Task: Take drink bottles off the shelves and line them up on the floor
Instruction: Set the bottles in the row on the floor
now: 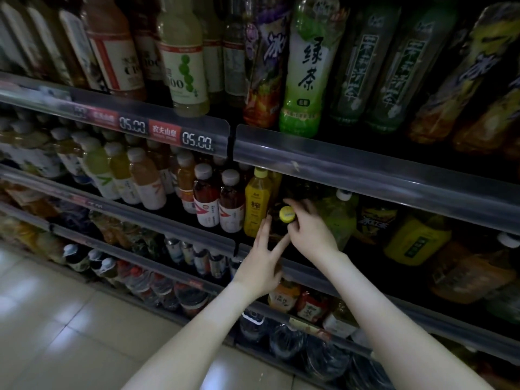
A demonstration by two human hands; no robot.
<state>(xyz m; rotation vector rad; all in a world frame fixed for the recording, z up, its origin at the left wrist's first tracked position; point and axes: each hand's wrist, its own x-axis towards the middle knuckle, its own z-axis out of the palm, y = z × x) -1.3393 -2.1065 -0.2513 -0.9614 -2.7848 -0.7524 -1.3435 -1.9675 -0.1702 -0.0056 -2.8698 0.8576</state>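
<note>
A dark bottle with a yellow cap (286,214) leans out of the second shelf, in front of a yellow juice bottle (256,205). My right hand (309,229) grips its neck just under the cap, fingers curled round it. My left hand (261,260) lies against the bottle's lower left side with straight fingers pointing up. Much of the bottle's body is dark and hidden between my hands.
Several shelves (365,175) packed with drink bottles rise in front of me, each with a clear plastic price rail. Two red-tea bottles (218,201) stand left of the yellow one, a green bottle (337,218) to the right. Pale floor tiles (56,319) spread at lower left.
</note>
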